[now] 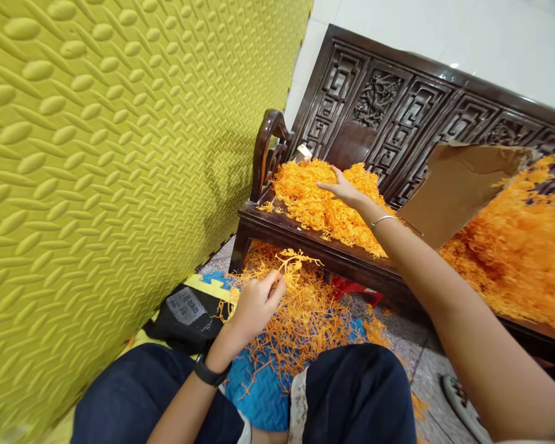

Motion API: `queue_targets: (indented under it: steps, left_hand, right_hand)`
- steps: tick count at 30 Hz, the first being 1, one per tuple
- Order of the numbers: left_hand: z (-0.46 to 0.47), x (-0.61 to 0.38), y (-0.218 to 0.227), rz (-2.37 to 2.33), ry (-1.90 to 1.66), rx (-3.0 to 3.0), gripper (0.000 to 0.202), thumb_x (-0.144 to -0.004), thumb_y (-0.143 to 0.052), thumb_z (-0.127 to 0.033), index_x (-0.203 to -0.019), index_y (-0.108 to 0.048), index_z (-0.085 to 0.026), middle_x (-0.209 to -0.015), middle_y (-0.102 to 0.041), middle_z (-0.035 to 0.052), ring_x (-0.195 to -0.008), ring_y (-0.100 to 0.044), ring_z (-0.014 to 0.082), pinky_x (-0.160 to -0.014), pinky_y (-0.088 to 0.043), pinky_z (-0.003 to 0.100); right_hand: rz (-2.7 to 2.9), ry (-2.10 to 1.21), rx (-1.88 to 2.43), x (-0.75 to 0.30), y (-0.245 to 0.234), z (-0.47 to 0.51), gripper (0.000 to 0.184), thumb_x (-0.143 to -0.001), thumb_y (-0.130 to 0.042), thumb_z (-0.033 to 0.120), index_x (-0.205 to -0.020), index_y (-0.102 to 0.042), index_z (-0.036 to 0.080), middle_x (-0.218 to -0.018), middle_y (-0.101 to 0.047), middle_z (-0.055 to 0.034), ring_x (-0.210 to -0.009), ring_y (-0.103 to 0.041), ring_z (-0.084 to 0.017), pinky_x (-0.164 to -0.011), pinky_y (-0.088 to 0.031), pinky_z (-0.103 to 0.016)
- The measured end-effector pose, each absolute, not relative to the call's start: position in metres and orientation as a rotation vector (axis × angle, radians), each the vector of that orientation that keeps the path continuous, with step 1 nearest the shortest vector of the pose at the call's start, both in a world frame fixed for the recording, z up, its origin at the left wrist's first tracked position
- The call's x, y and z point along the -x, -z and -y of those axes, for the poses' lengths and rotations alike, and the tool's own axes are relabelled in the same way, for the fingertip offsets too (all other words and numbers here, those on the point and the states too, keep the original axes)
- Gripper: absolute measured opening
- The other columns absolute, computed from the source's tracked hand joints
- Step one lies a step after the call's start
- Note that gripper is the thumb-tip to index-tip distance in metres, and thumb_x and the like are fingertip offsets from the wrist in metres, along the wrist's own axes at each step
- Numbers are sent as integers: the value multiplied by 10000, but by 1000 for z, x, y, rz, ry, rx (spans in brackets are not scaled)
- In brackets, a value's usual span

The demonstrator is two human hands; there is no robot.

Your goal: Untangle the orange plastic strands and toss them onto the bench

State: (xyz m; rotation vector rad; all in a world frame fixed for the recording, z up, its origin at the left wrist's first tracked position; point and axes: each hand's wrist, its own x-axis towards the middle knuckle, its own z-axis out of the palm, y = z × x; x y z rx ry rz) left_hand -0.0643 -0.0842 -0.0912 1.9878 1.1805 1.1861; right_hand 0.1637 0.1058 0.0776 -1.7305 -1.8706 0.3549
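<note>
My left hand (pixel 259 303), with a dark band on its wrist, pinches the stem of a small orange branched plastic sprig (pixel 292 262). The sprig's tips spread up and to the right, in front of the bench edge. Farther off, my right hand (pixel 345 187) reaches over a heap of orange plastic pieces (pixel 305 191) on the dark wooden bench (pixel 277 223). Its fingers are apart and nothing shows in them; whether the fingertips touch the heap I cannot tell. Below my left hand lies a tangled pile of thin orange stems (pixel 305 327).
A brown cardboard sheet (pixel 448 191) stands on the bench between the heap and a larger orange mound (pixel 527 259). A yellow textured foam wall (pixel 120 154) rises on the left. Beside my knees are a black bag (pixel 185 314) and a blue mat (pixel 254 394).
</note>
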Motion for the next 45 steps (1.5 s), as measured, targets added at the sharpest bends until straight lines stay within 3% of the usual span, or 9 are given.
queue_targets:
  steps: [5, 9, 12, 15, 20, 23, 26, 32, 45]
  left_hand:
    - [83, 66, 90, -1200, -1202, -2005, 239, -891, -374, -279, -669, -414, -202, -497, -333, -74, -457, -354, 99, -514, -238, 233]
    - [85, 64, 91, -1264, -1180, -2085, 248, -902, -367, -266, -670, -426, -202, -492, -369, -65, -449, -400, 106, -514, -254, 234]
    - [85, 63, 92, -1374, -1111, -2227, 249, -925, -347, -257, -725, -481, -192, -506, -491, -36, -465, -504, 127, -511, -272, 240]
    - [85, 61, 94, -1501, -970, -2412, 255, -944, -326, -258, -830, -535, -168, -584, -627, 27, -516, -604, 170, -490, -284, 249]
    - [86, 57, 94, -1547, -810, -2626, 259, -961, -306, -233, -916, -548, -153, -637, -688, 56, -549, -659, 199, -461, -322, 244]
    - [90, 54, 91, -1517, -772, -2676, 257, -963, -307, -225, -934, -550, -147, -662, -700, 63, -572, -675, 211, -468, -366, 251]
    - [93, 53, 89, -1495, -732, -2682, 273, -965, -301, -222, -991, -556, -127, -680, -707, 74, -590, -684, 228, -482, -406, 269]
    - [97, 53, 89, -1476, -727, -2696, 282, -959, -328, -229, -1020, -579, -118, -715, -721, 93, -628, -699, 249, -516, -443, 291]
    - [107, 28, 105, -1383, -853, -2669, 300, -987, -263, -216, -870, -533, -160, -575, -659, 44, -498, -644, 207, -419, -265, 273]
  right_hand:
    - [2150, -228, 1741, -158, -79, -86, 874, -808, -577, 474, -1491, -124, 169, -1560, -99, -124, -1427, -130, -306, -1147, -195, -484]
    - [2252, -37, 1881, -160, -79, -82, 730, -770, -636, 508, -1366, -441, 135, -1561, -65, -127, -1425, 28, -379, -1149, -90, -547]
    - [2323, -35, 1836, -161, -79, -78, 534, -798, -631, 451, -1187, -601, 86, -1475, -310, -186, -1377, -258, -357, -1133, -214, -495]
    - [2407, -453, 1682, -153, -74, -62, 481, -874, -512, 480, -1150, -622, 101, -1237, -582, -173, -1097, -582, -267, -971, -446, -421]
    - [2420, -1232, 1456, -120, -42, -19, 644, -894, -319, 638, -1205, -586, 142, -1202, -605, -162, -941, -634, -210, -750, -537, -298]
    - [2419, -1413, 1495, -101, -22, 2, 752, -856, -262, 717, -1247, -536, 136, -1045, -649, -156, -773, -631, -170, -610, -519, -260]
    - [2494, -1470, 1522, -91, -12, 14, 799, -805, -276, 772, -1053, -629, 100, -783, -629, -93, -615, -552, -117, -515, -465, -232]
    - [2590, -1413, 1514, -90, -10, 23, 574, -733, -555, 697, -700, -607, 127, -593, -470, 17, -501, -408, -57, -430, -330, -195]
    - [2413, -392, 1730, -121, -6, -3, 569, -883, -424, 536, -450, -306, 187, -420, -276, 50, -431, -259, -64, -500, -237, -258]
